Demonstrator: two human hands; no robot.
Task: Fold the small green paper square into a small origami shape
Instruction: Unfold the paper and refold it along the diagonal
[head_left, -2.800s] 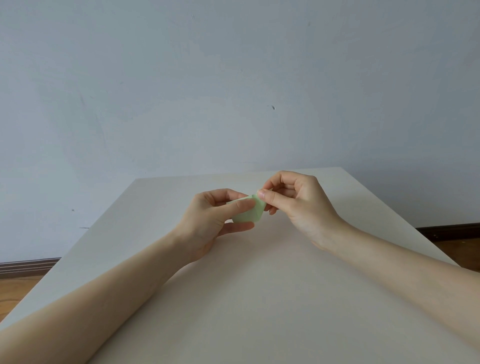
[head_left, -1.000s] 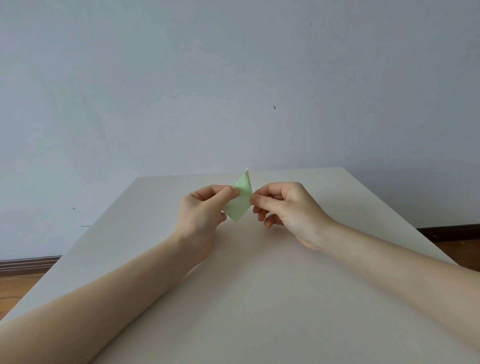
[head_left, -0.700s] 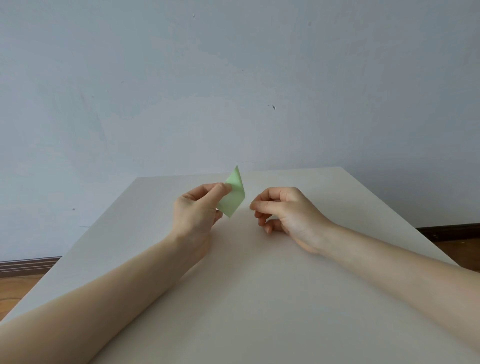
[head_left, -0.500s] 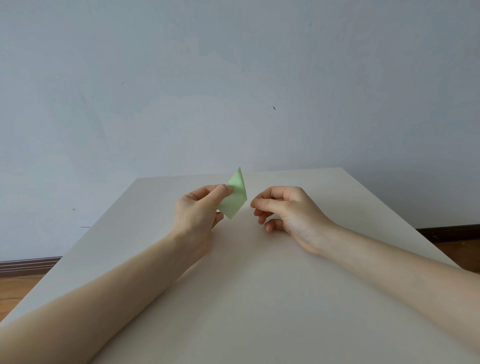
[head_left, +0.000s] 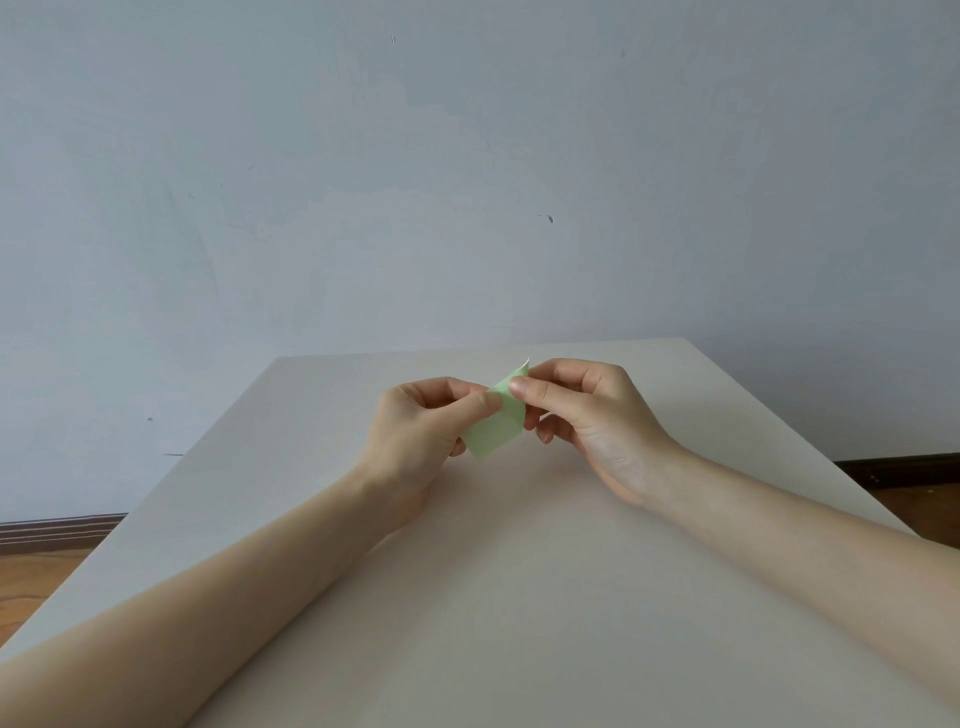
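I am looking at a pale blue-grey plaster wall (head_left: 467, 156), matte and faintly scuffed, rising behind a smooth off-white table (head_left: 519, 597) with straight edges. A strip of brown wooden floor (head_left: 31, 577) is showing at the lower left. Both bare forearms are lying across the table top. The left hand (head_left: 415, 436) is curling its fingers and pinching the left edge of the green paper (head_left: 496, 428) between thumb and forefinger. The right hand (head_left: 592, 415) is pinching the upper right part with thumb and forefinger, its other fingers tucked underneath. The paper is thin, pale green, folded into a slanted narrow shape with a slightly curled white tip, held just above the table between the two hands. Half a second ago the right hand was hanging apart from it; it is now gripping it again, and the paper is sitting lower and more tilted.
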